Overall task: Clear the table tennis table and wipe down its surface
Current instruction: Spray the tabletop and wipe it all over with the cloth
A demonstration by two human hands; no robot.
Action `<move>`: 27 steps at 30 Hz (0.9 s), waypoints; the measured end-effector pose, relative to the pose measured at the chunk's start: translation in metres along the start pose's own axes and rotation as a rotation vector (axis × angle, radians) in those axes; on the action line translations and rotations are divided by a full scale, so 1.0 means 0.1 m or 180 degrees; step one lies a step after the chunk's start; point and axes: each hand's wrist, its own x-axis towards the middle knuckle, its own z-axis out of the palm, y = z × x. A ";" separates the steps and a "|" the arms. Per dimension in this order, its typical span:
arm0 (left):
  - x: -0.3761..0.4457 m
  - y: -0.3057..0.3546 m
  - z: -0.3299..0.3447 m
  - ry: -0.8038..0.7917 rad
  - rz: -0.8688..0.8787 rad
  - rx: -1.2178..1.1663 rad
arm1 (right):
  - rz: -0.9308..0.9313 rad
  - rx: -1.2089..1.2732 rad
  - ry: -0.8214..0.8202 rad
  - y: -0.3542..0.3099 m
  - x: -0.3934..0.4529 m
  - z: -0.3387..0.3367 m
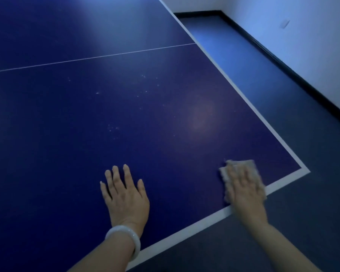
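A dark blue table tennis table (86, 124) with white edge lines fills most of the view. Small pale specks dot its middle. My left hand (124, 193) lies flat on the surface with fingers spread, a pale bangle on its wrist. My right hand (243, 187) presses a light grey cloth (245, 167) flat against the table near the near right corner, fingers straight on top of it. The cloth is blurred and shows around the hand's edges.
The table's near right corner (305, 170) is just right of the cloth. A thin white centre line (86, 58) crosses the surface. Dark floor (283, 222) runs along the right side up to a white wall with a black skirting board (283, 63).
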 end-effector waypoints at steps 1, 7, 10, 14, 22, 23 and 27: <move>0.00 0.01 0.00 -0.0004 -0.0020 0.0022 | 0.0617 0.0191 -0.0134 0.04 0.13 -0.03; 0.01 0.01 0.00 0.0002 -0.0065 0.0088 | -0.0201 0.0420 0.0031 -1.02 0.07 0.02; 0.02 0.02 0.00 -0.0033 -0.0063 0.0082 | -0.1402 0.0301 0.0101 -1.09 -0.09 0.05; 0.01 0.01 -0.03 -0.0099 -0.0009 0.0059 | -0.0811 -0.0072 0.0031 -0.35 0.28 -0.02; 0.01 0.04 -0.08 -0.0233 0.0024 0.0119 | 0.0454 0.0375 -0.0130 -1.11 0.39 -0.01; 0.01 0.04 -0.09 -0.0235 0.0054 0.0104 | -0.0095 0.0299 -0.0063 -1.32 0.36 0.04; 0.03 0.03 -0.10 -0.0182 0.0145 0.0039 | -0.1418 0.0022 -0.0002 -1.38 0.88 -0.05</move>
